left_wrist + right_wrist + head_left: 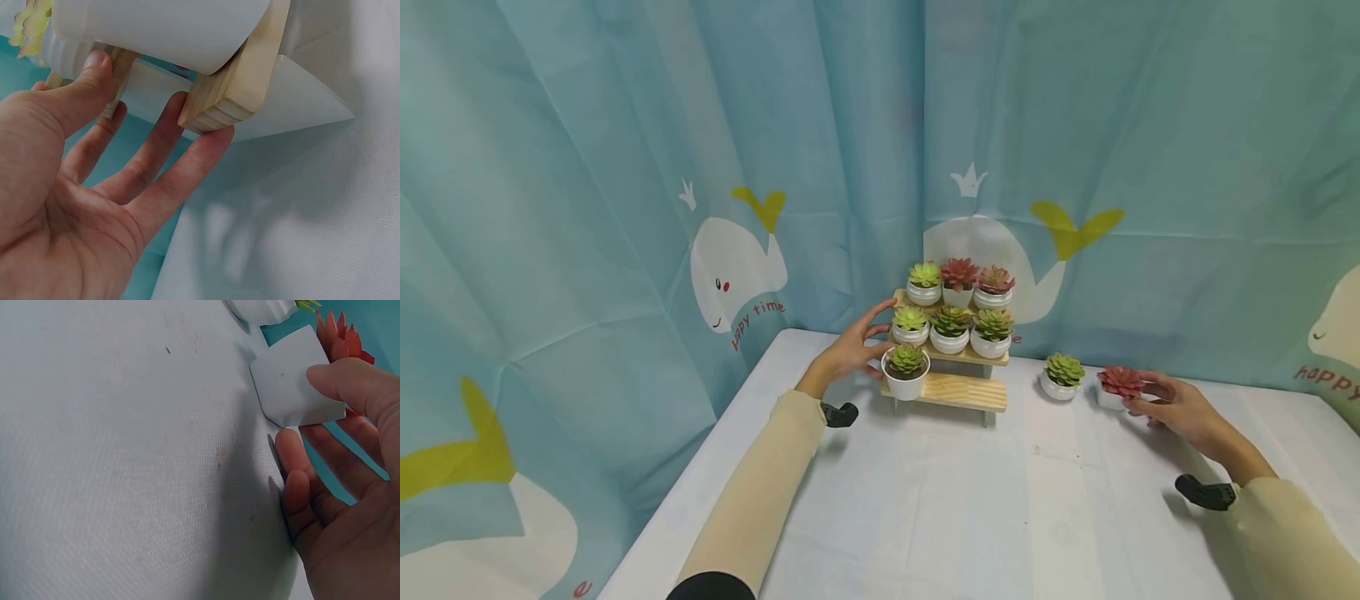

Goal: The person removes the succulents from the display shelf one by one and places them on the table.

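Blue whale-print curtains (865, 125) hang behind the white bench (970, 508); the left hand (847, 352), fingers extended, touches a tiered wooden stand (966, 390); the right hand (1183, 412) pinches a white-potted red succulent (1120, 381).

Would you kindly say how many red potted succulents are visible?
3: a red potted succulent centred atop the tiered wooden stand, another beside it to the right, a third in the right hand.

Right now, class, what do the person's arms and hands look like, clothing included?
The left sleeve and right sleeve are long, plain and pale beige. At the wrists sit a left black device and a right black device, small with rounded ends. The left hand and right hand wear no gloves.
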A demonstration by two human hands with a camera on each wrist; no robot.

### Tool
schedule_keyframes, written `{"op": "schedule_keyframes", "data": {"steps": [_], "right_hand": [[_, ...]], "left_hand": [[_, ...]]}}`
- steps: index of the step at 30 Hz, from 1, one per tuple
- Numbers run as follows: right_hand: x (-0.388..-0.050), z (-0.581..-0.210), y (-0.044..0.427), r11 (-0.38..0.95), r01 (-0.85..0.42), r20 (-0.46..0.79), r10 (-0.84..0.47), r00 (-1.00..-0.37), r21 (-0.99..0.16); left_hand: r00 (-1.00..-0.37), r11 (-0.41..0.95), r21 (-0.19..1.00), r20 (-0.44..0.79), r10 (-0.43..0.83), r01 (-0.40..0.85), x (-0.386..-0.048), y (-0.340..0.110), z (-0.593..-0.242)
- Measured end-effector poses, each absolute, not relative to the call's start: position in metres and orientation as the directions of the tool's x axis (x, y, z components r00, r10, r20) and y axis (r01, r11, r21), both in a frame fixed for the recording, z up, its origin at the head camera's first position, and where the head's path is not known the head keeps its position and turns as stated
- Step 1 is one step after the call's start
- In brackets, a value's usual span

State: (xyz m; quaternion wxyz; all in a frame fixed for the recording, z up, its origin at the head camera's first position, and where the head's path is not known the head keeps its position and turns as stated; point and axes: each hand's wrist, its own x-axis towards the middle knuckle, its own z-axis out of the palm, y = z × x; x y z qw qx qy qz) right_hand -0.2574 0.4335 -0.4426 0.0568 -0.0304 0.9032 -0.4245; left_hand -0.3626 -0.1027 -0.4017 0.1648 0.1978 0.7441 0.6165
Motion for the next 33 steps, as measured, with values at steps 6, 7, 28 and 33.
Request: {"op": "schedule_keyframes", "data": {"steps": [6, 7, 28, 33], "right_hand": [[-0.2576, -0.4443, 0.4335, 0.625, -0.014, -0.069, -0.109, -0.992, -0.781], [-0.2578, -0.4448, 0.4337, 0.622, -0.016, -0.067, -0.110, -0.992, -0.782], [-0.2575, -0.4419, 0.4345, 0.609, 0.000, -0.090, -0.117, -0.989, -0.793], [-0.2579, -0.4390, 0.4343, 0.622, 0.002, -0.100, -0.123, -0.987, -0.783]], "left_hand": [[-0.864, 0.162, 0.982, 0.002, 0.504, 0.096, -0.3629, -0.1033, -0.4028], [-0.864, 0.163, 0.982, 0.001, 0.503, 0.096, -0.3630, -0.1034, -0.4031], [-0.865, 0.160, 0.983, 0.000, 0.501, 0.093, -0.3651, -0.1034, -0.4036], [-0.866, 0.160, 0.983, 0.000, 0.500, 0.092, -0.3644, -0.1036, -0.4034]]}}
